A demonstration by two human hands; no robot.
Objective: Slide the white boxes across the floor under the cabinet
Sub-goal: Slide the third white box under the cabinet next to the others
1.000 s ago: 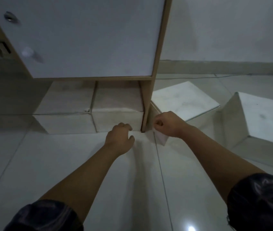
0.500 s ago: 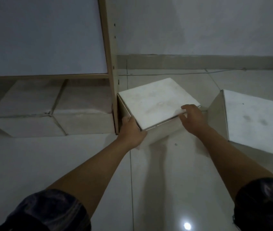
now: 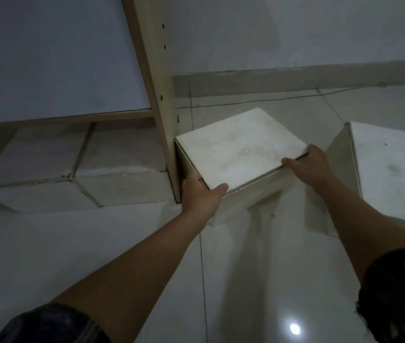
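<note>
Glossy pale floor tiles (image 3: 47, 256) fill the lower part of the head view, with a small bright spot of lamp light reflected near my right sleeve, and a plain white wall (image 3: 295, 33) with a grey skirting strip closes the room behind. On the left stands the cabinet (image 3: 158, 95), its wooden side panel reaching down to the floor and its white door above. Two white boxes (image 3: 112, 169) already lie side by side in the gap under it, touching each other, so I judge this part of the task as done. The third box (image 3: 241, 154) sits on the floor just outside the side panel, turned at an angle, its corner close to the wood. My left hand (image 3: 202, 194) clamps its near left corner, thumb on the top, and my right hand (image 3: 308, 167) is closed on its right edge. A fourth box (image 3: 392, 169) waits further right, near but apart, and nobody touches it. So two boxes remain, and I think the held one must first come around the panel before it can slide under.
</note>
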